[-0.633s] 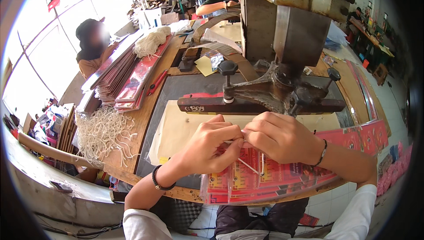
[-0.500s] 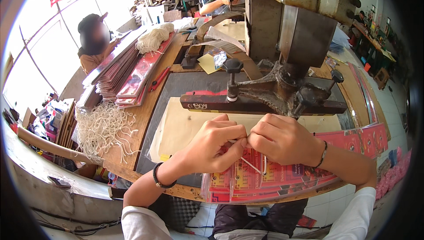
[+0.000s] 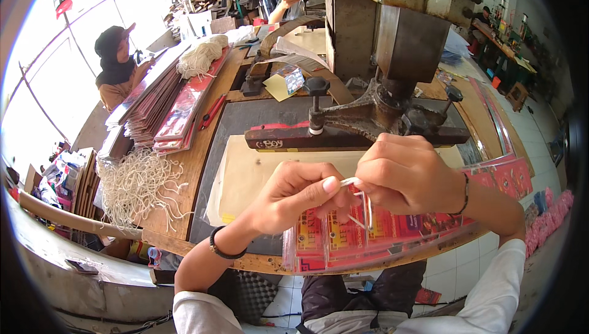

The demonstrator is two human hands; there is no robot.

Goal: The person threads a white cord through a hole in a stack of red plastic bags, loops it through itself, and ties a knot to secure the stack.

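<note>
Above a stack of red printed, plastic-covered strips (image 3: 314, 245), my two hands meet over a short white cord (image 3: 348, 182). My left hand (image 3: 297, 199) pinches one part of it between thumb and fingers. Beside it, my right hand (image 3: 406, 177) is closed on the cord too, its fingertips partly hidden. Part of the cord hangs in a loop over the top strips, and a free end shows below my left fingers. Whether the cord is knotted cannot be made out.
A press with a black crossbar (image 3: 362, 139) stands just beyond my hands, over a pale board (image 3: 236, 180). At left lie loose white cords (image 3: 138, 183), bundled strips (image 3: 193, 104) and a red-handled tool (image 3: 213, 112). A person (image 3: 116, 67) sits at far left; others work farther back.
My right hand has risen slightly and drawn away from the left, exposing the cord between them. My left thumb has straightened along it. The whole view has shifted slightly.
</note>
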